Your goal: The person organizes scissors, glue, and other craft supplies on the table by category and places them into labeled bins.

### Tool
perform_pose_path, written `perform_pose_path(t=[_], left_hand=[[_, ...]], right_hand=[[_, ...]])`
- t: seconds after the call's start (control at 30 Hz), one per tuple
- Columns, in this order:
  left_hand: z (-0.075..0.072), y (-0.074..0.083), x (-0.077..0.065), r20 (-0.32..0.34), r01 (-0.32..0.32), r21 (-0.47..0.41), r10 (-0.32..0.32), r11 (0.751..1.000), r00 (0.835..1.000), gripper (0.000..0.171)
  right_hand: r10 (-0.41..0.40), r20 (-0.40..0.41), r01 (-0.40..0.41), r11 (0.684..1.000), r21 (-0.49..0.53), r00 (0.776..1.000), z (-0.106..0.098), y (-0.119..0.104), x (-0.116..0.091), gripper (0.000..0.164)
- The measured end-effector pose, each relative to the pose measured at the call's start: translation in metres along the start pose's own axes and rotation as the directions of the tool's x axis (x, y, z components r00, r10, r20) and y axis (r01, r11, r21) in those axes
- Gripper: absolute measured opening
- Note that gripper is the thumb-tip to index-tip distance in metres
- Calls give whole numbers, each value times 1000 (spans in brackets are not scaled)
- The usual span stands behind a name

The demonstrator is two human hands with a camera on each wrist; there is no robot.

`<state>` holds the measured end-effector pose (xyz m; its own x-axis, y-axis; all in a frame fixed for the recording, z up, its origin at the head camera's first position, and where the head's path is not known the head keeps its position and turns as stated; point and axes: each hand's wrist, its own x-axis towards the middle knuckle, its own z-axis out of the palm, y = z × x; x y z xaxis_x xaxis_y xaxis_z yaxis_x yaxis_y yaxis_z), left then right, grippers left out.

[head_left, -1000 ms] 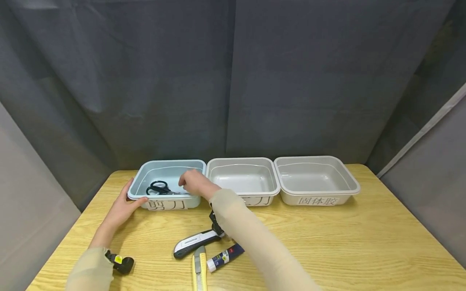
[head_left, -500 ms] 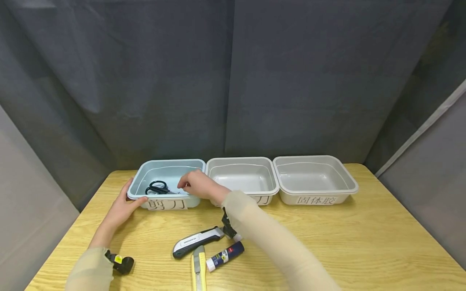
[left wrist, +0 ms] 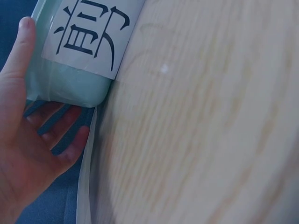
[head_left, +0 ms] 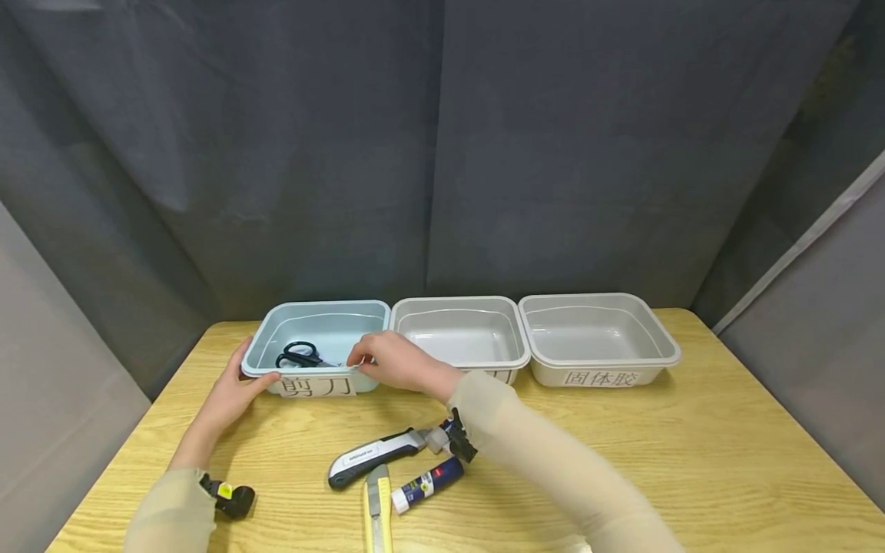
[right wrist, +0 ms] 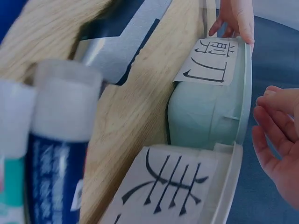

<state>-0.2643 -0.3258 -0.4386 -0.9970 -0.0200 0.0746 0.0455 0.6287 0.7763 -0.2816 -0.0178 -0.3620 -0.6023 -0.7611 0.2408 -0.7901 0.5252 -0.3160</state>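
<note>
My left hand (head_left: 231,393) grips the left end of a light blue bin (head_left: 356,311), thumb on its front rim and fingers against its end wall. In the left wrist view the same hand (left wrist: 32,140) spans the bin's corner beside its paper label (left wrist: 88,35). Black-handled scissors (head_left: 302,355) lie inside this bin. My right hand (head_left: 394,359) is over the bin's front right corner, fingers loosely curled and holding nothing. The right wrist view shows those fingers (right wrist: 268,137) apart from the rim.
Two grey bins (head_left: 456,361) (head_left: 601,361) continue the row rightward. In front lie a grey-black utility knife (head_left: 376,455), a yellow box cutter (head_left: 377,507) and a blue glue stick (head_left: 430,484). Another glue stick (head_left: 437,439) is partly behind the right wrist camera. A dark curtain (head_left: 442,153) stands behind.
My right hand has drawn back a little from inside the blue bin toward its front right corner, its forearm shifting right. The left hand and scissors have stayed put.
</note>
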Motion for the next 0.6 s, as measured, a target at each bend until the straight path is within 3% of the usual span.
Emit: perform_pose_path(t=[0.17,0.37,0.6], left_hand=[[0,0,1,-4,-9,-15,8,1000,1000,96],[-1,3,0,1,-1,-12,1,1000,1000,96],[0,1,-1,-3,-9,-26,9,1000,1000,95]], right_hand=[[-10,8,9,1000,19,1000,-7,0,-14,16],[-90,-11,91,994,62,996,-8,0,-35,15],[-87,86,80,994,75,993,-1,-1,-58,17]])
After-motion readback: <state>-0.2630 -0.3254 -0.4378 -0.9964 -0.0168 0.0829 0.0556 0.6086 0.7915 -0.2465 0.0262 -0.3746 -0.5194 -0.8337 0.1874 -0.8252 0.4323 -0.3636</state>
